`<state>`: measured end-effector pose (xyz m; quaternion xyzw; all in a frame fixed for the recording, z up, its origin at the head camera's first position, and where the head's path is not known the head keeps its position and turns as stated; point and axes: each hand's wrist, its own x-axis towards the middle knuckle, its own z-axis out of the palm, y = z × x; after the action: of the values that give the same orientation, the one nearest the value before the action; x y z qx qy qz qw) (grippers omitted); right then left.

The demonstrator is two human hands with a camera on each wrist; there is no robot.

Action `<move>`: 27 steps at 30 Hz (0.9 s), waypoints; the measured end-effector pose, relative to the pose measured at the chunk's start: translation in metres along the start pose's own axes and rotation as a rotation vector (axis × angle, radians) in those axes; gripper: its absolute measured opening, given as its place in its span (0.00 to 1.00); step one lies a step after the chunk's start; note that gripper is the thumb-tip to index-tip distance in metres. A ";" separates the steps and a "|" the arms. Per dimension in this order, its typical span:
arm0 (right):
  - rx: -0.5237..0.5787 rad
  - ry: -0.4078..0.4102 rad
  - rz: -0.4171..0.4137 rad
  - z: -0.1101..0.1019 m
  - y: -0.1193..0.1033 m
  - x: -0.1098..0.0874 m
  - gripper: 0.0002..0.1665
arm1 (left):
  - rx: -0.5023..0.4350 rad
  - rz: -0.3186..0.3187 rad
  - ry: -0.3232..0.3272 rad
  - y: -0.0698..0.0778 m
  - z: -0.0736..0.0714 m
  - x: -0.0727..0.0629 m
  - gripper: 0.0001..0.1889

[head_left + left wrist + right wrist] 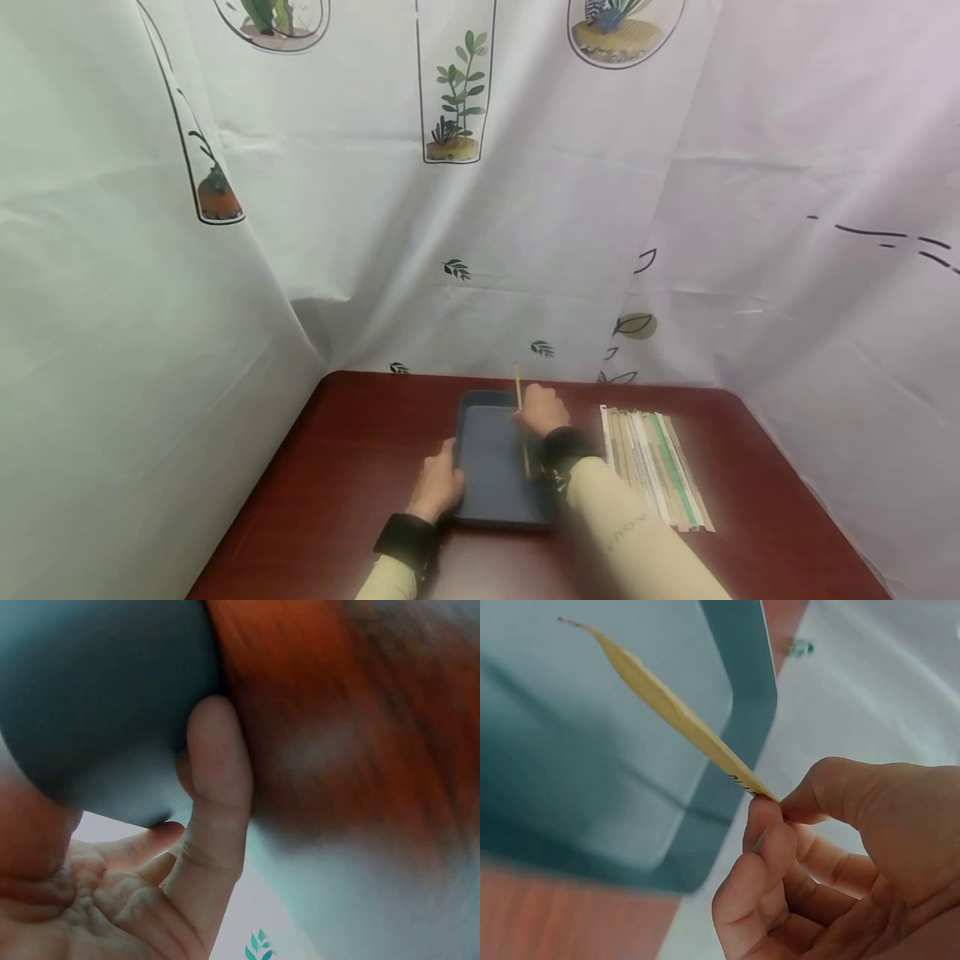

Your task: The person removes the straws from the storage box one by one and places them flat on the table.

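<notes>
My right hand [543,409] pinches one end of a slim, yellowish paper-wrapped stick [664,697] between thumb and fingertips. Dark print shows near the pinched end, and a thin brown tip pokes out at the other. The stick is held over the right part of a blue-grey rectangular tray [491,467]. At the tray's left rim, my left hand [437,483] grips the edge; in the left wrist view a finger [217,754] lies along the outer side. Right of the tray, several similar wrapped sticks [652,467] lie side by side, in white, tan and green.
The dark red table [360,442] has rounded far corners. White curtains [555,250] printed with plants hang close behind it and on both sides. The right forearm [633,525] crosses between the tray and the row of sticks.
</notes>
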<state>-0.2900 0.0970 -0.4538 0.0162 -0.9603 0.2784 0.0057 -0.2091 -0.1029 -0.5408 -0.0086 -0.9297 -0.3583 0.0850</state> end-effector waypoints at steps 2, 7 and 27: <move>0.008 0.007 0.006 -0.011 0.010 0.002 0.13 | 0.002 0.003 0.004 0.001 -0.001 -0.001 0.31; -0.006 0.032 0.020 -0.031 0.036 0.003 0.12 | 0.007 0.009 0.012 0.001 -0.004 -0.003 0.30; -0.135 0.112 -0.069 -0.022 0.124 -0.022 0.09 | 0.018 0.003 0.014 -0.001 0.001 -0.002 0.29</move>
<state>-0.2719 0.2138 -0.5018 0.0332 -0.9739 0.2132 0.0702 -0.2076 -0.1027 -0.5428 -0.0065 -0.9322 -0.3500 0.0922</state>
